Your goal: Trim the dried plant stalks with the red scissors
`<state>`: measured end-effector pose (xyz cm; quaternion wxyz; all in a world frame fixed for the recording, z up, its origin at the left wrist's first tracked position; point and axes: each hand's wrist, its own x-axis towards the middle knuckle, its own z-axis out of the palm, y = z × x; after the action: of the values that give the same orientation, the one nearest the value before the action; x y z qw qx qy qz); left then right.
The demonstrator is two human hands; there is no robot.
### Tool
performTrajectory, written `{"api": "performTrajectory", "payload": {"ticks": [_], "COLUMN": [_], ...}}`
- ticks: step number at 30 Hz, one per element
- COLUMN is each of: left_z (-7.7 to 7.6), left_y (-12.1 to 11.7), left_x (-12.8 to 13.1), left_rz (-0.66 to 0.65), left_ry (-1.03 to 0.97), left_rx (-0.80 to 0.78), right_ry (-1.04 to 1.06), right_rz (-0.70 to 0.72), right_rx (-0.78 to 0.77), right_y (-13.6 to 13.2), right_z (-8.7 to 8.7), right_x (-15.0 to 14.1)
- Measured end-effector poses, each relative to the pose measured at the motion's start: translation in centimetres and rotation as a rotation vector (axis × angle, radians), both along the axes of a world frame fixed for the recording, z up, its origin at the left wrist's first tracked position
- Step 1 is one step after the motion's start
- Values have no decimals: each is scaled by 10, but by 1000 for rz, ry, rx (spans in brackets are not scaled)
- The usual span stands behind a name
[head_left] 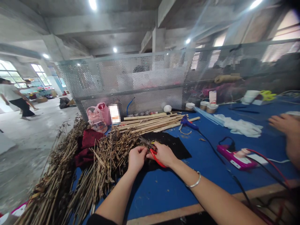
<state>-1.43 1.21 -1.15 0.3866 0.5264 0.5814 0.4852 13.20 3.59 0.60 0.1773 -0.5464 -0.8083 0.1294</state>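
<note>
My right hand [165, 154] is closed around the red-handled scissors [157, 158], whose dark blades point up and left toward the dried plant stems. Close beside it, my left hand [136, 159] is pinched shut at the fingertips; what it holds, if anything, is too small to make out. A large heap of dried plant stems [109, 153] with curled brown leaves lies to the left of my hands and reaches up to the blades. Beneath both hands is a black cloth [177, 145] on the blue tabletop [178, 190].
Behind my hands lie pale wooden sticks [152, 123] and a blue glue gun [187, 123]. A purple power strip [236, 157] with trailing cables and white gloves [241, 125] are rightward. Another person's hand [284, 123] is at far right. A perforated metal screen [131, 78] backs the table.
</note>
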Motion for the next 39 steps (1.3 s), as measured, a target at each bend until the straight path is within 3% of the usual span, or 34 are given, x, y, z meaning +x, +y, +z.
{"api": "performTrajectory", "payload": {"ticks": [9,16,23,28,39], "left_z": [1,4,6,5,7], "left_y": [-1,-1,-4,-3,-1], "left_x": [-3,1,-2,-3,-3], "left_rz": [-2,8,6,7,46], "left_ry": [-19,-144,103,157,-39], "left_rx": [22,-8,62,62,15], "right_ry": [52,104,55,-11,-17], "right_rz": [72,91,61,-5,12], "right_rx": [55,46,42,-4,1], "right_y": [-4,-1,-1,-1,1], "right_z": [4,0,1,2,0], "right_x": [-1,0,2,1,2]}}
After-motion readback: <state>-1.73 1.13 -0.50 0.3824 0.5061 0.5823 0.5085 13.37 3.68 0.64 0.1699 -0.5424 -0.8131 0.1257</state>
